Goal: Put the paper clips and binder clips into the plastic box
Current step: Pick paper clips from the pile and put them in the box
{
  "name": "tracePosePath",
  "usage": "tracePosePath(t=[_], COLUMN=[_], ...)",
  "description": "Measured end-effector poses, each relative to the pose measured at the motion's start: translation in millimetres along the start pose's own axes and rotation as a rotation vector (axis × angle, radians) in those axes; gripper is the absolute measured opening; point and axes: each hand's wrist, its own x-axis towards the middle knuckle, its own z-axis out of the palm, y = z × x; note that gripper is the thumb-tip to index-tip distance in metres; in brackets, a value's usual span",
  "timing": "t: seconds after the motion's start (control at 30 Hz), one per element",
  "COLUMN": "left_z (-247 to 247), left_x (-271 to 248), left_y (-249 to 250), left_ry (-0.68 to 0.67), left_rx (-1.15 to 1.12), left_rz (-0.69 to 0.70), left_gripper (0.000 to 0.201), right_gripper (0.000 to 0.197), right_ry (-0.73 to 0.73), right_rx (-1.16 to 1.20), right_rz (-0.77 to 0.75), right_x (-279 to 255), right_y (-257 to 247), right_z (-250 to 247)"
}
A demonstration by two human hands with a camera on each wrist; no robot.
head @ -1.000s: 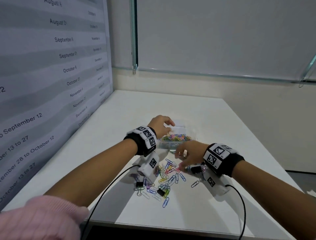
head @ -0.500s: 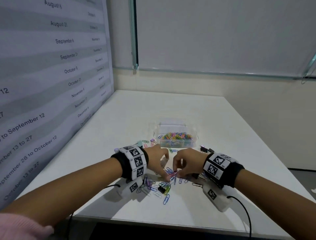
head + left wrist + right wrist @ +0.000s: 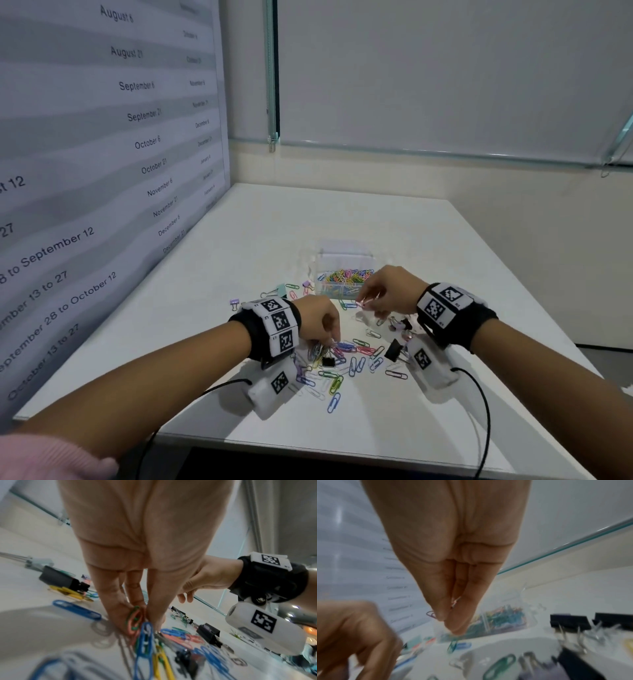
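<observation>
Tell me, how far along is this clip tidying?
Roughly midway. The plastic box already holds many paper clips. The left hand pinches clips from the pile; the right hand carries some toward the box. Scattered clips and black binder clips remain on the table.

The clear plastic box [image 3: 344, 286] sat open on the white table, already heaped with bright paper clips. Nearer to me, loose paper clips [image 3: 346, 363] in blue, pink, green, yellow and purple lay scattered flat, with black binder clips [image 3: 394, 350] among them and a few pastel ones to the box's left. A few clips [image 3: 135, 619] were pinched upright in my left fingertips.
</observation>
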Motion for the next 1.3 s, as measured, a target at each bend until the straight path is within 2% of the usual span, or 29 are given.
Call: tracePosePath(t=[0.17,0.23,0.33,0.43,0.5,0.57,0.67,0.8,0.87,1.0,1.1,1.2,1.3], left_z=[-6,-11,-26,-43,-51,-55,-53,-44,-42,-40,-37,-29,-16], left_x=[4,7,17,27,35,43,56,65,59,32,11,-9,-25], left_y=[-13,-16,-17,-14,-11,-9,-6,-9,-9,-9,-11,-9,-2], left_ry=[0.041,0.108,0.249,0.395,0.475,0.557,0.655,0.558,0.494,0.458,0.423,0.250,0.034], left_rx=[-0.139,-0.184,-0.267,-0.366,-0.440,-0.531,-0.513,-0.532,-0.429,-0.147,0.027,0.116,0.154], left_rz=[-0.004,-0.010,-0.024,-0.014,-0.011,-0.020,-0.079,-0.100,-0.098,-0.019,0.043,0.071,0.078], left_gripper=[0.013,0.007,0.016,0.015,0.019,0.027,0.024,0.032,0.034,0.031,0.023,0.017,0.017], right_gripper=[0.012,0.014,0.025,0.038,0.040,0.035,0.021,0.015,0.018,0.045,0.064,0.066,0.050], right_ry=[0.201,0.289,0.363,0.348,0.325,0.312,0.253,0.072,-0.049,-0.226,-0.276,-0.282,-0.266], right_rx=[0.056,0.121,0.146,0.083,0.045,0.025,-0.023,-0.121,-0.154,-0.262,-0.314,-0.325,-0.258], right_rz=[0.044,0.084,0.124,0.105,0.081,0.056,0.002,-0.038,-0.031,-0.055,-0.086,-0.109,-0.133], right_x=[18,26,34,33,29,25,17,3,-2,-13,-18,-24,-26], right_y=[8,8,8,6,4,2,-3,-10,-14,-23,-26,-28,-28], right_z=[-16,-18,-17,-13,-10,-5,1,8,13,25,32,38,43])
